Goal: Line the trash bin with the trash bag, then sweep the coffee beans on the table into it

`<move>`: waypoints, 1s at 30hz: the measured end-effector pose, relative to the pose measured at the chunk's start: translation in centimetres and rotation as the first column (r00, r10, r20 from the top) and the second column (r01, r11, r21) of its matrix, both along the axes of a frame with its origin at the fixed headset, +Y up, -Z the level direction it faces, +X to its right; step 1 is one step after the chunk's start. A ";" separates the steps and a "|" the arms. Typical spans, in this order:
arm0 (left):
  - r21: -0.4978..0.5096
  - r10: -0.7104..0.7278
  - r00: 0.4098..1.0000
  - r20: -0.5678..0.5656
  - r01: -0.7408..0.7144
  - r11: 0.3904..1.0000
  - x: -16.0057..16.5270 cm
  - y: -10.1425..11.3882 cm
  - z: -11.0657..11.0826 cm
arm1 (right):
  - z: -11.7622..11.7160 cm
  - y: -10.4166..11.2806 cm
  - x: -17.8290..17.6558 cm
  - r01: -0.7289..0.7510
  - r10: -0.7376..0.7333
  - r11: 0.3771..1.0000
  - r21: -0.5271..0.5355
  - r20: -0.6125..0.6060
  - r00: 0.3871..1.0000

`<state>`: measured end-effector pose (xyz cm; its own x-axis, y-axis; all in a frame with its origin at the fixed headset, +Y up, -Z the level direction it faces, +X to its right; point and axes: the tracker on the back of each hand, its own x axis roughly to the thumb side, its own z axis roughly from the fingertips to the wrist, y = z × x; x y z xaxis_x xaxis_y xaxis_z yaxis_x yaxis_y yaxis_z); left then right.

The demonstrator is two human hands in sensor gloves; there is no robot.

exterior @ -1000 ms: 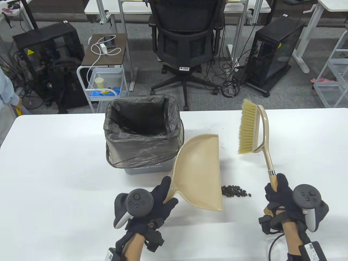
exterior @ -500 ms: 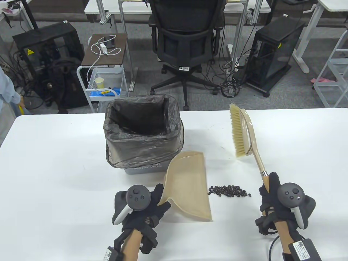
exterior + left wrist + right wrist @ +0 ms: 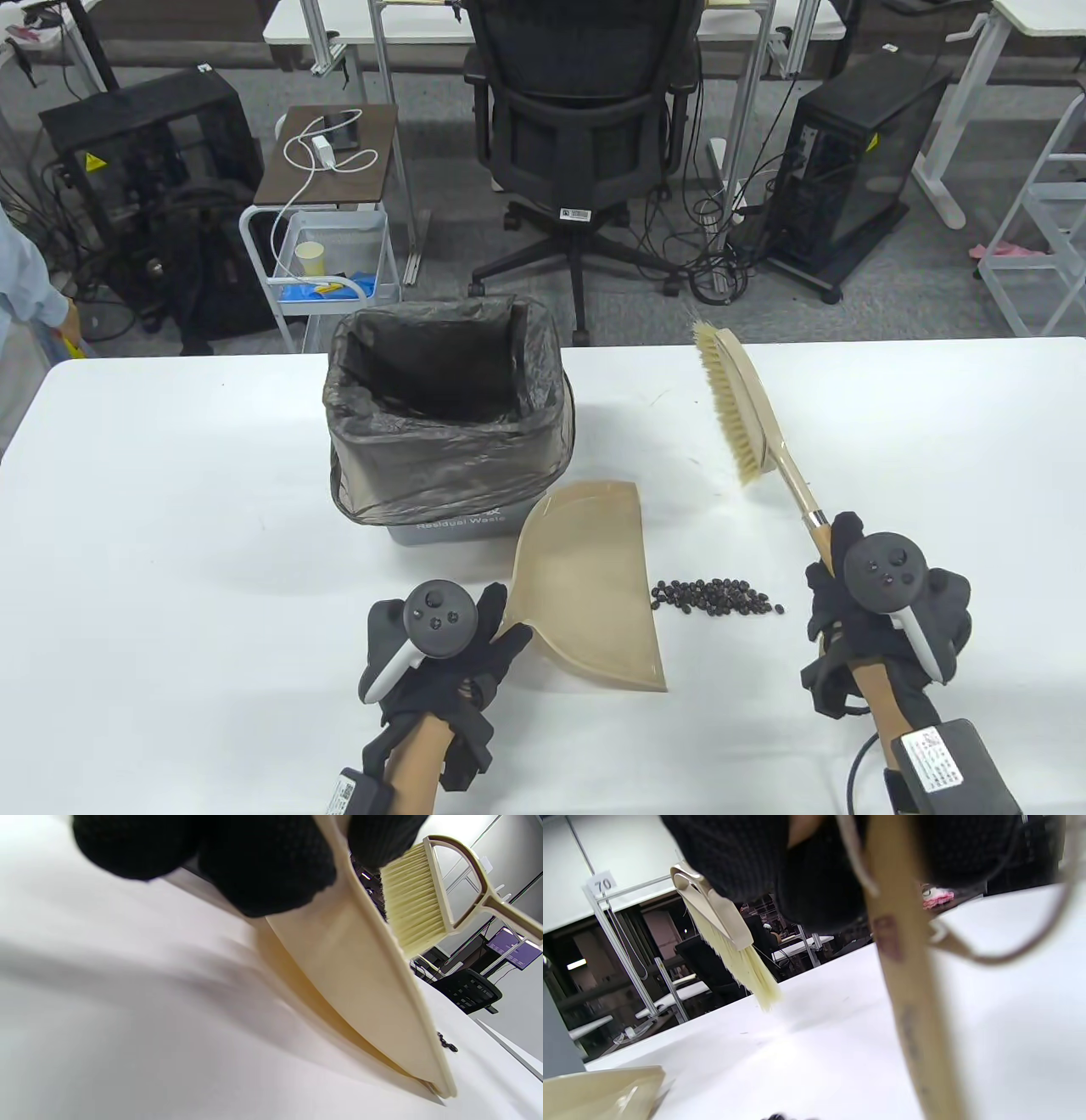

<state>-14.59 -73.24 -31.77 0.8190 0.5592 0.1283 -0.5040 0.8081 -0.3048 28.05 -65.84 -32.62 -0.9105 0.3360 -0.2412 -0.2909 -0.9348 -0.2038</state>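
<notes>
Bright, even overhead light washes the white counter [image 3: 170, 509]; shadows stay soft, while both wrist views blur up close.

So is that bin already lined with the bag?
Yes. The dark trash bag is spread inside the bin, folded over its rim.

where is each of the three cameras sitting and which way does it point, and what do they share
Table view: above the near edge, looking down and across the table; both forearms, left hand holding the dustpan, right hand holding the brush.
Left wrist view: under the left hand, low over the table, looking along the dustpan; fingertips at top.
Right wrist view: under the right hand, low, facing the raised brush; fingers at top.
Shared: all three show dustpan, brush and coffee beans.
</notes>
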 end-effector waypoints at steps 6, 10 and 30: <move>-0.001 -0.015 1.000 -0.020 0.015 1.000 0.4 0.0 0.2 | 1.0 3.8 -0.5 -0.204 0.210 0.967 -0.151 0.024 0.977; -0.004 -0.031 0.999 -0.017 0.031 1.000 0.4 0.0 0.3 | 2.5 6.3 -1.2 -0.280 0.301 0.930 -0.238 0.060 0.952; -0.014 -0.081 0.997 -0.001 0.081 0.997 1.0 0.2 0.9 | 5.7 5.7 -6.5 -0.329 0.342 0.808 -0.489 -0.065 0.938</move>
<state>-13.57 -73.06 -30.87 0.8621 0.4924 0.1196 -0.4373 0.8423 -0.3151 21.53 -60.12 -26.91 -0.9363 -0.1556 -0.3149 0.0577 -0.9525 0.2989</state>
